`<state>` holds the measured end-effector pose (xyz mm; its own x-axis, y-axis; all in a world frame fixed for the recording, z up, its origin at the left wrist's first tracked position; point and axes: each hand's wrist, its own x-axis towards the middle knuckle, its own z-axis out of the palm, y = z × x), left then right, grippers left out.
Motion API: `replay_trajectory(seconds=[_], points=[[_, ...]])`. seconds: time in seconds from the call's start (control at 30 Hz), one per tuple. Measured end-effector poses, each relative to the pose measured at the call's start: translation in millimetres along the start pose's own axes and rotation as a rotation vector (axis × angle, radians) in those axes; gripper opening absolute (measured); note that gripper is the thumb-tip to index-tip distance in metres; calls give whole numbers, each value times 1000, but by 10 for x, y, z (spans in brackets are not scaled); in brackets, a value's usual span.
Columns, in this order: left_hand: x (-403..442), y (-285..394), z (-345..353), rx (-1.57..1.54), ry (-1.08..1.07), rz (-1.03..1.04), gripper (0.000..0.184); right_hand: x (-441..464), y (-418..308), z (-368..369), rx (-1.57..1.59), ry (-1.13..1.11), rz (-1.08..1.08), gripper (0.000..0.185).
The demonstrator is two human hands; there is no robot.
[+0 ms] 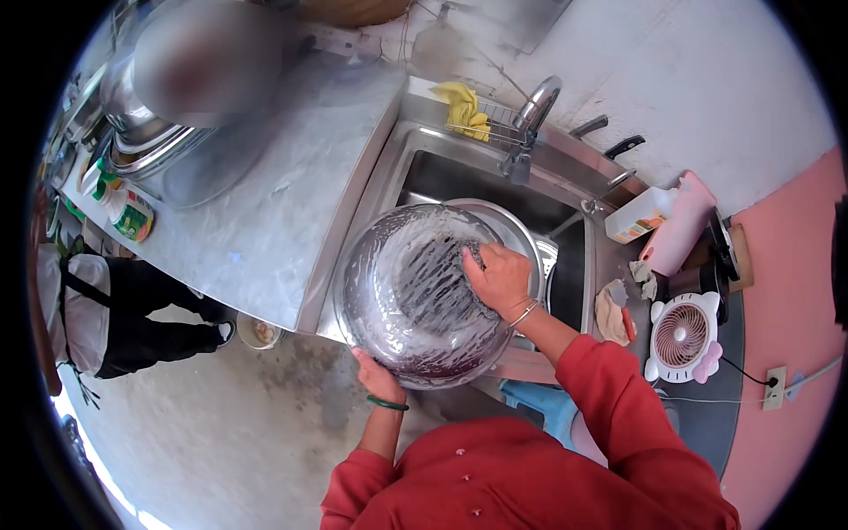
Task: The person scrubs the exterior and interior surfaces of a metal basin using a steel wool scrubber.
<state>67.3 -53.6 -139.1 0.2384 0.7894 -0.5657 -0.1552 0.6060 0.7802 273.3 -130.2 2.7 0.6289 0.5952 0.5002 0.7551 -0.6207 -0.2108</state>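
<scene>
A large round metal basin, or its upturned bottom (380,291), streaked with white suds, is tilted over the sink (424,141). My left hand (380,375), with a green bangle at the wrist, grips its lower rim; the fingers are partly hidden behind it. My right hand (501,278) presses a grey scrubber (474,256) on the basin's sudsy surface, towards its right side. Behind the basin, another round metal vessel (527,234) shows its rim in the sink. The faucet (537,106) stands beyond them at the back.
Left is a metal counter (274,194) with a bottle (130,212) and pots. A yellow cloth (461,110) hangs on a rack. Right are knives (624,147), a pink container (680,225), a fan (684,336) and a cloth (609,314). Another person (132,309) stands at far left.
</scene>
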Motion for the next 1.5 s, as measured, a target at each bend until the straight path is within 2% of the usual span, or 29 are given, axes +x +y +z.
replay_trajectory(seconds=[0.07,0.17,0.27,0.37,0.43,0.57,0.63,0.7,0.83,0.93,1.0,1.1,1.2,1.27,1.4,1.5], points=[[12,-21,-30,-25,-10,10,68,-40,-271,-15,35,71,-132,28],[5,17,-13,-101,-95,4,68,-382,-864,-84,242,-51,-255,27],[-43,107,4,-159,-184,-11,68,-449,-834,-81,309,-39,-287,27],[-68,139,34,-109,-109,-55,69,-104,-146,-88,96,-44,-17,29],[-46,132,28,-97,-118,-59,69,138,162,60,79,-60,49,33],[-21,72,-5,-104,-133,-37,68,518,243,304,60,-34,35,36],[4,49,-7,-108,-145,-23,68,603,288,307,38,-119,254,37],[-4,49,-66,-103,-148,-16,67,329,220,205,56,-46,164,35],[-32,83,-36,-151,-179,-16,67,-453,-156,-294,278,-70,-4,33],[-83,174,0,-147,-187,-30,66,-312,6,-256,272,-110,6,34],[-74,192,25,-94,-112,-55,65,158,250,29,214,-123,95,35],[-53,169,21,-137,-152,-21,65,789,389,461,102,-180,142,38],[-50,147,7,-113,-87,-44,64,794,388,524,160,-154,173,38],[-44,113,36,-142,-83,6,66,414,306,221,254,-86,106,35],[-27,110,35,-146,-112,53,66,-338,193,-347,291,-166,23,30],[14,91,-2,-138,-83,14,65,44,271,-120,281,-197,15,34]])
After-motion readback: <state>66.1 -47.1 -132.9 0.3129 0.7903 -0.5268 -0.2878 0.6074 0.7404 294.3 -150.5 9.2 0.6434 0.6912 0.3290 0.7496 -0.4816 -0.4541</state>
